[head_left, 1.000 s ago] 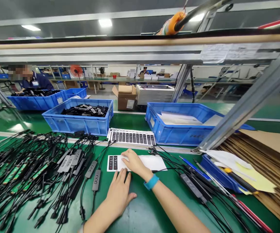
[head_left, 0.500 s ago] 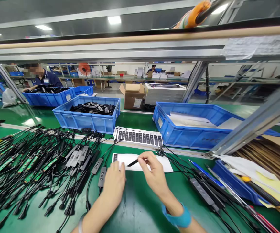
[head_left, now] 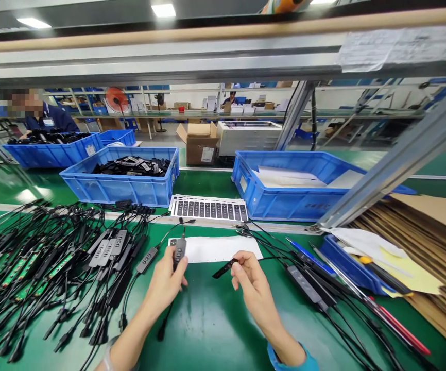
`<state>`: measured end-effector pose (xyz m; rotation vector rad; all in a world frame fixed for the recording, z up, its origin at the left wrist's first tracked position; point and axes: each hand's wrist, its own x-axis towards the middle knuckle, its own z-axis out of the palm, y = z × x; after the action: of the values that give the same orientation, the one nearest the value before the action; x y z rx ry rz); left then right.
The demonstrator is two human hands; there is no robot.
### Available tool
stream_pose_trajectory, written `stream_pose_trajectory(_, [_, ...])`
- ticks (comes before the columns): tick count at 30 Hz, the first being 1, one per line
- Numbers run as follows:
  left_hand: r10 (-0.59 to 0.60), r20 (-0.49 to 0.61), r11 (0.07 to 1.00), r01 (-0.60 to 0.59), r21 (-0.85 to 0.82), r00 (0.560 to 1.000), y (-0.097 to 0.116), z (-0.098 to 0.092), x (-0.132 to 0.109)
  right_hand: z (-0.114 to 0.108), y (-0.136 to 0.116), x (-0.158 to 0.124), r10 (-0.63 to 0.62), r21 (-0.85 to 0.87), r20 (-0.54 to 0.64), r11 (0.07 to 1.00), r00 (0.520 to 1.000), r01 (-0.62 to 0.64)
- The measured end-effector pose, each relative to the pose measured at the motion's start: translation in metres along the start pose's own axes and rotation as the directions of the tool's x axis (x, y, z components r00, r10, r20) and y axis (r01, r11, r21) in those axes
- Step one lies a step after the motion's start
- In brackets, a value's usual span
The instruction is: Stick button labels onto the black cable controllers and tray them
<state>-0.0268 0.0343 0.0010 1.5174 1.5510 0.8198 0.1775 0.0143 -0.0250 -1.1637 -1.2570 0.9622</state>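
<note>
My left hand [head_left: 166, 281] is closed round a dark grey cabled hub [head_left: 181, 249], held upright with its row of oval openings showing. A cable runs up from its top, and another hangs below the hand. Between its thumb and fingers, my right hand [head_left: 253, 282] pinches a black label strip [head_left: 223, 269] by one end, tilted and apart from the hub. Just behind both hands lies a white backing sheet [head_left: 215, 250], with one black label visible at its left end. Farther back is a sheet of black labels [head_left: 209, 209].
Cabled hubs and green circuit boards [head_left: 26, 268] crowd the left side. Behind stand a blue bin of black parts [head_left: 118, 188] and a blue bin of papers [head_left: 280, 203]. On the right lie more hubs [head_left: 304, 286], pens [head_left: 311, 257], a blue tray [head_left: 342, 265] and cardboard sheets [head_left: 412, 247].
My left hand has picked up a hub from the table beside the backing sheet. The label in my right hand has come off the sheet area, toward me, and turned. The view has shifted.
</note>
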Motion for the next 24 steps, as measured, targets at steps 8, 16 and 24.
stream_pose_trajectory(8, [-0.064, 0.525, 0.598, 0.454, -0.661, 0.849, 0.0, 0.047, -0.022, 0.002, 0.001, -0.003, 0.08, 0.077, 0.015, 0.994, 0.997, -0.081])
stream_pose_trajectory(16, [0.023, 0.607, 0.59, 0.48, -0.649, 0.794, -0.001, 0.052, -0.029, 0.005, -0.004, -0.005, 0.153, 0.038, 0.042, 0.987, 0.987, -0.155])
stream_pose_trajectory(24, [0.032, 0.607, 0.585, 0.478, -0.655, 0.794, -0.001, 0.054, -0.029, 0.005, -0.002, -0.007, 0.156, 0.021, 0.046, 0.987, 0.987, -0.157])
